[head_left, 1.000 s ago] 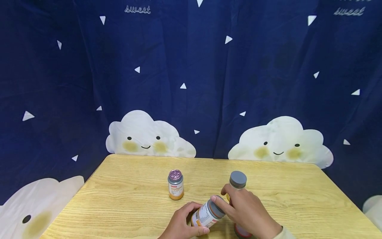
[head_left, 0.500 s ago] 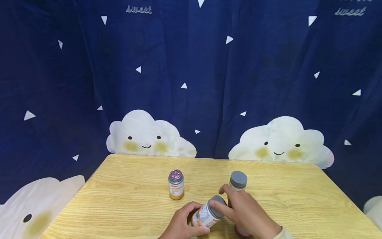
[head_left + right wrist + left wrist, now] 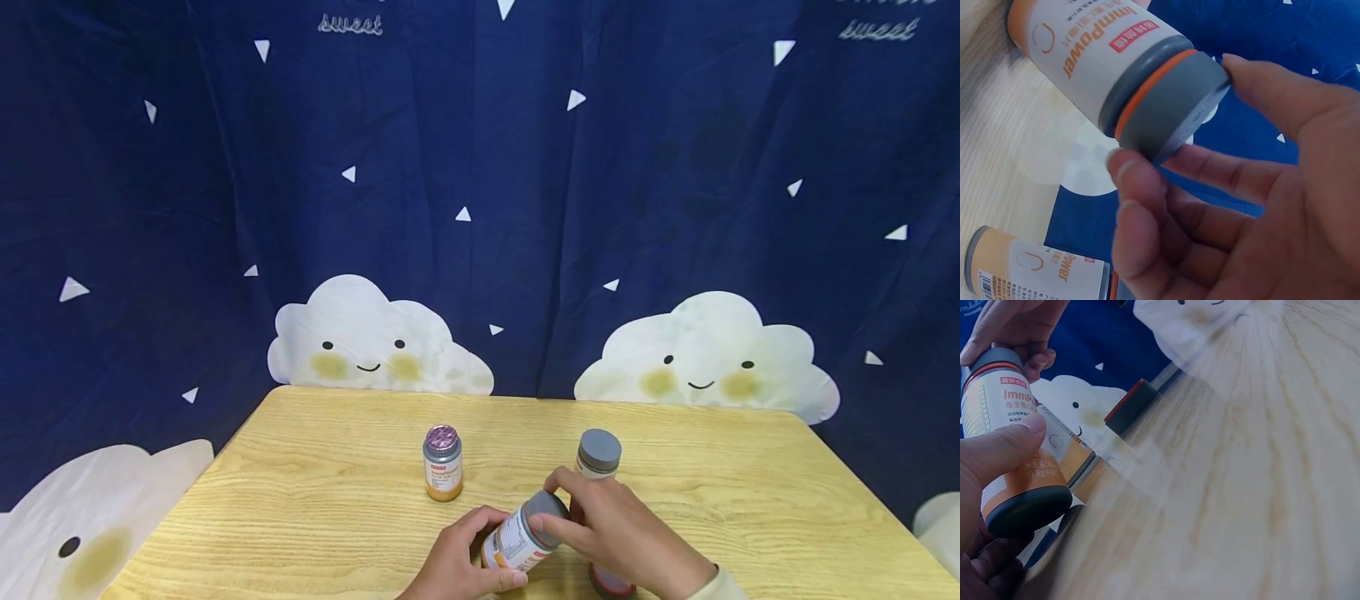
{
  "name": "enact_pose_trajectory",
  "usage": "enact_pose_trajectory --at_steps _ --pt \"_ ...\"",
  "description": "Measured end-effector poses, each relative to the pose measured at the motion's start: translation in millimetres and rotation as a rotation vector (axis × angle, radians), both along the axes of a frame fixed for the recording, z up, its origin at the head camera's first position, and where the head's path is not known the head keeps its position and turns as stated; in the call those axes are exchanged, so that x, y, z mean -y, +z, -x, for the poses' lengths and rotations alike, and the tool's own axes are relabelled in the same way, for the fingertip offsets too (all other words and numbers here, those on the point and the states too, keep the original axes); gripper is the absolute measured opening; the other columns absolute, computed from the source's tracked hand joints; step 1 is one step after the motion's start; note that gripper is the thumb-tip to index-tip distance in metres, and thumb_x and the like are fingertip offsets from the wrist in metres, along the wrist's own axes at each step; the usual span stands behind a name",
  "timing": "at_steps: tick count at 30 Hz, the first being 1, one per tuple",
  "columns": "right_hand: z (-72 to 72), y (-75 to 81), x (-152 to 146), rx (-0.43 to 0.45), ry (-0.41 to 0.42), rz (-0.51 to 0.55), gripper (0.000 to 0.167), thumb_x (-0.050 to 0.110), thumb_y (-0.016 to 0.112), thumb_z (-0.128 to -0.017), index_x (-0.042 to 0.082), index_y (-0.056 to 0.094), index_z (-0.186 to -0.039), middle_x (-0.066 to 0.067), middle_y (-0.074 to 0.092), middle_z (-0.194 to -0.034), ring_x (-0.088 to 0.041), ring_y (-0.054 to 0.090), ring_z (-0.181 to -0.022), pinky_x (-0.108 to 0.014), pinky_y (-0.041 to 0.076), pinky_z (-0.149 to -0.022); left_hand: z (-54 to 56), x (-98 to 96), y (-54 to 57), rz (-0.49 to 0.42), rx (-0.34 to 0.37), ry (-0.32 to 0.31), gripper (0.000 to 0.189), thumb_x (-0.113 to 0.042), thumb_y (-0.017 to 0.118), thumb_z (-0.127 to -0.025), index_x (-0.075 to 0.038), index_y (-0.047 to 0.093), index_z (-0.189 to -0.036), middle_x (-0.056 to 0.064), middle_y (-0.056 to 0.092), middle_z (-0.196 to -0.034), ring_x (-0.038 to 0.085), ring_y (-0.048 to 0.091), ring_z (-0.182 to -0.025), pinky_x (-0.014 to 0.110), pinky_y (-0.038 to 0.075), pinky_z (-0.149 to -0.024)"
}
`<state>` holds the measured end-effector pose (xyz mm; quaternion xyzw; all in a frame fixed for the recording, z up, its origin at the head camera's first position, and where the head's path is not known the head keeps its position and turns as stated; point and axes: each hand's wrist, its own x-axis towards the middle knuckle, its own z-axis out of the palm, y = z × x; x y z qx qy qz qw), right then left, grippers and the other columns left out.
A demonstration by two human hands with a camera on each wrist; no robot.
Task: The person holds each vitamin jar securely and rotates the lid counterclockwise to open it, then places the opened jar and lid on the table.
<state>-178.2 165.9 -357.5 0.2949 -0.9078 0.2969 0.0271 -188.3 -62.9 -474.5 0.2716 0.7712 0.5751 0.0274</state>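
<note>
My left hand [image 3: 459, 560] grips a tilted supplement bottle [image 3: 1007, 412] with a white and orange label, thumb across its front. My right hand [image 3: 615, 525] holds that bottle's grey cap [image 3: 1175, 103] between thumb and fingers. An orange ring shows below the cap in the right wrist view. Behind the right hand stands a similar bottle [image 3: 597, 457] with its grey cap on, its lower part hidden. A loose grey cap [image 3: 1132, 406] with a red rim lies on the table, partly covered by the right hand in the head view.
An uncapped bottle [image 3: 443, 471] with a shiny pink foil seal stands left of centre on the wooden table [image 3: 315, 500]. Behind the table's far edge hangs a dark blue curtain [image 3: 510, 167] with clouds and triangles.
My right thumb has slid down the cap's near side and the index finger has shifted left around it. The left hand and its bottle stay almost still.
</note>
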Motion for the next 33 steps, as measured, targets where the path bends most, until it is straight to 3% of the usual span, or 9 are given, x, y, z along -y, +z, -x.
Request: enact_pose_trajectory --at_steps 8,15,26,30,33 --pt "0.4 5.4 -6.9 -0.012 0.118 0.0 0.028 0.045 0.063 -0.091 0.025 0.059 -0.109 0.013 0.044 -0.064 0.002 0.038 -0.054 -0.018 0.037 -0.048 0.1 0.8 0.9 -0.01 0.012 -0.012 0.049 -0.036 0.079 -0.08 -0.022 0.059 -0.123 -0.007 0.062 -0.112 0.008 0.059 -0.095 0.024 0.047 -0.085" --pt "0.2 9.8 -10.6 0.025 0.175 -0.024 0.032 0.04 0.065 -0.091 0.027 0.057 -0.119 0.013 0.059 -0.098 -0.002 0.055 -0.081 -0.025 0.049 -0.068 0.1 1.0 1.8 -0.012 -0.001 -0.015 0.049 -0.036 0.079 -0.08 -0.021 0.059 -0.123 -0.007 0.062 -0.112 0.007 0.058 -0.096 0.024 0.048 -0.084" --pt "-3.9 13.6 -14.5 0.017 0.203 -0.073 0.045 0.018 0.074 -0.086 0.032 0.054 -0.123 0.015 0.057 -0.114 -0.006 0.054 -0.1 -0.03 0.05 -0.082 0.1 0.5 -0.3 -0.051 0.027 -0.04 0.049 -0.032 0.079 -0.08 -0.021 0.059 -0.124 -0.005 0.062 -0.113 0.009 0.059 -0.095 0.025 0.049 -0.083" --pt "-4.0 13.7 -15.5 0.023 0.207 -0.077 0.047 0.017 0.075 -0.085 0.033 0.054 -0.123 0.016 0.057 -0.114 -0.006 0.054 -0.1 -0.03 0.05 -0.083 -0.7 0.1 0.1 -0.066 0.045 -0.049 0.05 -0.031 0.079 -0.08 -0.021 0.059 -0.124 -0.004 0.061 -0.112 0.01 0.06 -0.095 0.025 0.049 -0.083" --pt "-4.0 14.7 -15.2 0.059 0.181 -0.071 0.045 0.025 0.075 -0.085 0.033 0.054 -0.124 0.016 0.058 -0.111 -0.006 0.055 -0.099 -0.03 0.05 -0.081 -1.2 -0.1 0.6 -0.073 0.054 -0.055 0.05 -0.031 0.08 -0.08 -0.02 0.059 -0.124 -0.003 0.061 -0.113 0.01 0.06 -0.095 0.024 0.049 -0.082"
